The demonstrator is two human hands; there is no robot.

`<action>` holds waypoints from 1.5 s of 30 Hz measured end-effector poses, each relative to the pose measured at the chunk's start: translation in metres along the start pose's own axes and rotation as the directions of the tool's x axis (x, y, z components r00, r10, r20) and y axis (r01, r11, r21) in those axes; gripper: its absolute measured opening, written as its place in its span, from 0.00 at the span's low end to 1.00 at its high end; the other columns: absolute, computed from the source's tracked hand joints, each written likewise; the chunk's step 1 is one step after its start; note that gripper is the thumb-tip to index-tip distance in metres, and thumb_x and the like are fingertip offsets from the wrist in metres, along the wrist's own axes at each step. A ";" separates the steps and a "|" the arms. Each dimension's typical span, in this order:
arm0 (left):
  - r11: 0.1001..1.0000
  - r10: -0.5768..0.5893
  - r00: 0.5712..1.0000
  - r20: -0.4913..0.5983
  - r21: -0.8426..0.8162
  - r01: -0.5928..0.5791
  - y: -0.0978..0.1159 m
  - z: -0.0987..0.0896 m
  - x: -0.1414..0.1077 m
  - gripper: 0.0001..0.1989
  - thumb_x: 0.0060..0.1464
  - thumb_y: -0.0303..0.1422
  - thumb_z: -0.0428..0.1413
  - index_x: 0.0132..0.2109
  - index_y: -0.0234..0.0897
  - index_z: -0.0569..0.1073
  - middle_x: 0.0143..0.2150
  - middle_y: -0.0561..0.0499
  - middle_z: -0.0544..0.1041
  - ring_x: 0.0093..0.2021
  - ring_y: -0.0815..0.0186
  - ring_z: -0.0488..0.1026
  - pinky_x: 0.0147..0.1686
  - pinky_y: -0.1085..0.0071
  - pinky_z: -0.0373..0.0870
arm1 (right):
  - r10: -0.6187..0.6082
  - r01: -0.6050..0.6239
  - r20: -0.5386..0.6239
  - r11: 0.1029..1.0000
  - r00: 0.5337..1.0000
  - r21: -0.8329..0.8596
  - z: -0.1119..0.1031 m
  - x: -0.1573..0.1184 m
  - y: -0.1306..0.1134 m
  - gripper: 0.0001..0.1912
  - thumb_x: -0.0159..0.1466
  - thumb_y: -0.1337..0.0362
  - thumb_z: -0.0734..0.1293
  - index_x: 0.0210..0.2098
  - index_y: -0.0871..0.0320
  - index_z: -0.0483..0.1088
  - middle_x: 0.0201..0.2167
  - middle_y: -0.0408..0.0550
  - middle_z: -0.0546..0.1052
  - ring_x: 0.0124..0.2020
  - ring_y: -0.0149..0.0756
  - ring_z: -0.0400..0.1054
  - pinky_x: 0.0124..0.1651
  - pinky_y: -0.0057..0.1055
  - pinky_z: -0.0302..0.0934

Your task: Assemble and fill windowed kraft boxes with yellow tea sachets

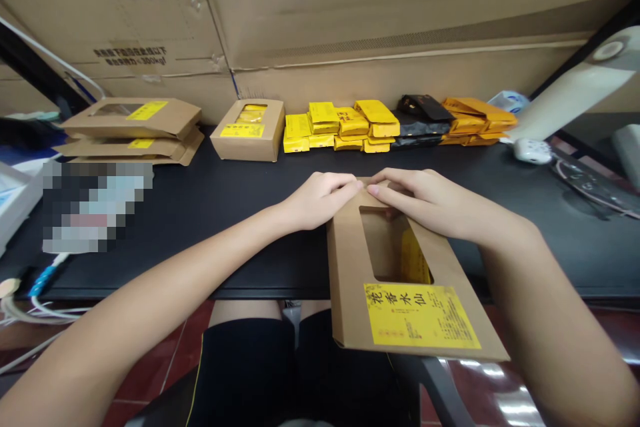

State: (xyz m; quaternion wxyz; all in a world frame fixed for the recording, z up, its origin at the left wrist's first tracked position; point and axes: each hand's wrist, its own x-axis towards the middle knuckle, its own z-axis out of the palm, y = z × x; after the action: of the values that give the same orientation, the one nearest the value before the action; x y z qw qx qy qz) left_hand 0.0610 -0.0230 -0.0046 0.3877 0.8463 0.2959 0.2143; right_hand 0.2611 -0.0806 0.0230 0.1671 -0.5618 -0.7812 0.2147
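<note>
A brown kraft box point(350, 280) with a cut-out window and a yellow label point(423, 317) lies tilted over the table's front edge, its labelled end toward me. Something yellow shows inside through the window. At the box's far end, my left hand point(320, 200) pinches the left part of the edge with thumb and fingers together. Beside it, almost touching, my right hand point(430, 200) grips the same end from the right, thumb on top and fingers over the far edge.
Flattened kraft boxes point(170, 120) are stacked at the back left, next to a filled kraft box point(270, 137). Yellow packets point(350, 123), black packets point(423, 123) and orange packets point(475, 117) line the back. A white lamp arm point(565, 93) and an earphone case point(533, 151) are at right.
</note>
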 end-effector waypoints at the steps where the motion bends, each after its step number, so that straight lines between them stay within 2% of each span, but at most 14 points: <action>1: 1.000 -0.003 1.000 0.000 0.004 0.003 0.000 0.000 0.000 0.17 0.62 0.38 0.43 0.29 0.35 0.65 0.28 0.55 0.69 0.32 0.69 0.64 0.34 0.72 0.58 | 0.003 -0.003 0.000 1.000 1.000 0.001 0.000 0.000 0.000 0.22 0.67 0.47 0.57 0.45 0.55 0.73 0.39 0.47 0.81 0.38 0.41 0.73 0.39 0.33 0.62; 19: 1.000 -0.005 1.000 0.002 0.014 0.004 -0.001 0.001 0.000 0.17 0.62 0.38 0.43 0.29 0.35 0.66 0.28 0.55 0.69 0.32 0.69 0.64 0.34 0.71 0.57 | -0.001 0.001 0.009 1.000 1.000 0.028 0.001 0.002 0.002 0.20 0.67 0.48 0.59 0.44 0.55 0.73 0.36 0.46 0.80 0.36 0.39 0.72 0.38 0.32 0.61; 27: 1.000 -0.012 1.000 0.003 0.010 0.012 0.000 0.000 0.000 0.18 0.62 0.39 0.43 0.27 0.35 0.63 0.27 0.55 0.67 0.32 0.69 0.62 0.33 0.72 0.57 | 0.002 -0.003 0.020 0.999 1.000 0.040 0.002 0.003 0.005 0.20 0.66 0.50 0.59 0.45 0.55 0.73 0.37 0.46 0.81 0.38 0.41 0.73 0.40 0.34 0.62; 45: 0.999 0.000 1.000 0.004 0.034 0.000 0.000 0.000 0.001 0.18 0.62 0.39 0.42 0.28 0.35 0.66 0.29 0.55 0.70 0.33 0.68 0.65 0.35 0.72 0.59 | -0.005 0.003 0.036 0.998 0.999 0.066 0.001 0.004 0.003 0.21 0.66 0.49 0.59 0.46 0.57 0.73 0.39 0.50 0.80 0.38 0.42 0.74 0.42 0.35 0.63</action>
State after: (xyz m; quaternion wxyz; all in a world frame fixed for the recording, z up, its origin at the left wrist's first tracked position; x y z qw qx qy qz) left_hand 0.0616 -0.0225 -0.0047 0.3738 0.8532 0.2988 0.2073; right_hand 0.2617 -0.0760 0.0203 0.1719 -0.5503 -0.7778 0.2503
